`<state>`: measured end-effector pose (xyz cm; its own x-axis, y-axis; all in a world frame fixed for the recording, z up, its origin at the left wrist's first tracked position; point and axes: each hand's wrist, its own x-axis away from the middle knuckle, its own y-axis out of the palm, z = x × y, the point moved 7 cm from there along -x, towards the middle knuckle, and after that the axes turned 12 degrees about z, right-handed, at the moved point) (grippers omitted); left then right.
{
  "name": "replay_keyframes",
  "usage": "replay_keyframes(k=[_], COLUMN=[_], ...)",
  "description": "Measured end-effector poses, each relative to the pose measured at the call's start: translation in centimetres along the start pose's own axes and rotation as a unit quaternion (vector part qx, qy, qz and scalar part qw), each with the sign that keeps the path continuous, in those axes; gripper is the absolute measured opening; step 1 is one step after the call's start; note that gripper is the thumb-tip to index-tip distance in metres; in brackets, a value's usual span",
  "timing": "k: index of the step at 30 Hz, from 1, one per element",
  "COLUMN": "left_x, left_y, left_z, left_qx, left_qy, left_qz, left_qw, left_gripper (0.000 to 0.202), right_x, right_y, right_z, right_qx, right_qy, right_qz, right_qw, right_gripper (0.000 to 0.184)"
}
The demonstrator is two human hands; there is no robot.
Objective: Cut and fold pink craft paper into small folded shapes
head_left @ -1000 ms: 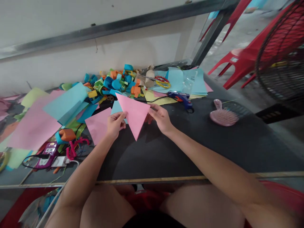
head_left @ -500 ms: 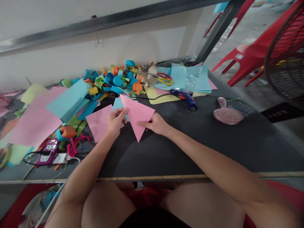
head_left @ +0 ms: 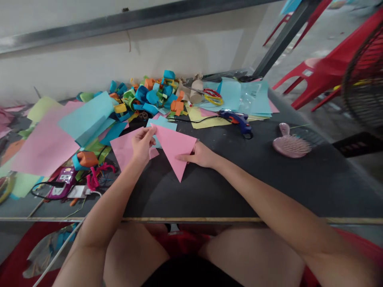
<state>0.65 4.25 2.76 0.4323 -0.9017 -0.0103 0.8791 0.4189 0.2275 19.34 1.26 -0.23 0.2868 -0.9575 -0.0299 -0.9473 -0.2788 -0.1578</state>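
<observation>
Between my hands is a pink sheet of paper folded into a triangle (head_left: 175, 145), raised over the dark table with one point facing down. My left hand (head_left: 143, 141) pinches its upper left corner between thumb and fingers. At its right side, my right hand (head_left: 199, 154) grips it, thumb on the front and fingers hidden behind. Behind my left hand lies another pink sheet (head_left: 123, 148), partly covered by the hand and forearm. A light blue piece of paper (head_left: 169, 125) lies just beyond the triangle.
Folded coloured paper pieces (head_left: 149, 95) are heaped by the wall. Scissors (head_left: 213, 96), a blue glue gun (head_left: 237, 121) and a pink hairbrush (head_left: 291, 144) lie to the right. Large sheets (head_left: 48, 139), a purple device (head_left: 63, 181) and a cable are at left. A fan (head_left: 365, 75) stands far right.
My left hand has slid up to the triangle's upper left corner; before, it held the left edge lower down. My right hand keeps its grip. The view has shifted slightly.
</observation>
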Motion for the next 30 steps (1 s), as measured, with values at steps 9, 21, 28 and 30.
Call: replay_keyframes(k=[9,21,28,30], left_x=[-0.4,-1.3,-1.8,-1.9], left_y=[-0.4,-0.5,-1.0,-1.0], left_z=[0.2,1.2,0.6,0.7], left_qx=[0.03,0.036,0.025,0.022], left_qy=[0.019,0.039,0.049,0.051], left_qz=[0.03,-0.007,0.003,-0.005], left_qw=[0.999,0.999,0.998,0.998], left_gripper=[0.022,0.026,0.031,0.031], right_x=[-0.1,-0.3,-0.3,-0.3], right_y=[-0.1,-0.5,-0.4,-0.3], right_z=[-0.4,-0.2,-0.2,-0.1], right_qx=[0.051,0.073,0.055,0.049], right_qy=[-0.032,-0.046,-0.048,-0.043], right_qz=[-0.015,0.0,-0.014,-0.016], right_qw=[0.998,0.996,0.997,0.998], right_gripper=[0.047,0.042,0.044,0.044])
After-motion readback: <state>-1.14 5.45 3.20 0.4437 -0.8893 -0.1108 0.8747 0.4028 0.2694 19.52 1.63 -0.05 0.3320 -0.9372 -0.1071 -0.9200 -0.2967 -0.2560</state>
